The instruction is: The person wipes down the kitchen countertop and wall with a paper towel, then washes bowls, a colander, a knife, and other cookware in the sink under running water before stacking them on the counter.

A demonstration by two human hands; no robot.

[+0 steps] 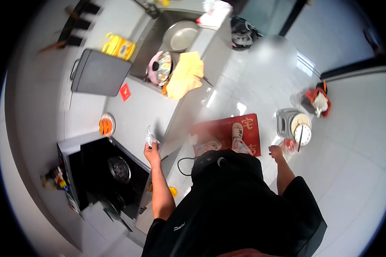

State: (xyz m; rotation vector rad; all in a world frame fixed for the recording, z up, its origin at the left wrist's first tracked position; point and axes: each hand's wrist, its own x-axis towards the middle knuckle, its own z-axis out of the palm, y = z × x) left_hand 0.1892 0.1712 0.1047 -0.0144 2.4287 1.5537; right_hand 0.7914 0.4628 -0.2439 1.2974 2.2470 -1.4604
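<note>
My left hand (152,153) is closed on a piece of crumpled silver foil (149,136), held over the front part of the grey countertop (135,111). The foil sticks up past my fingertips. My right hand (275,151) hangs at my other side with its fingers curled in and nothing visible in them. Nearest to it is a red and clear plastic item (288,146) by the stool, too blurred to name.
The sink (143,58) holds a pan (181,36) and a pink pot (153,68); a yellow cloth (186,76) drapes over its edge. A black stove (98,167) adjoins the counter. A grey stool (285,121) stands right of the red mat (251,139) under my feet.
</note>
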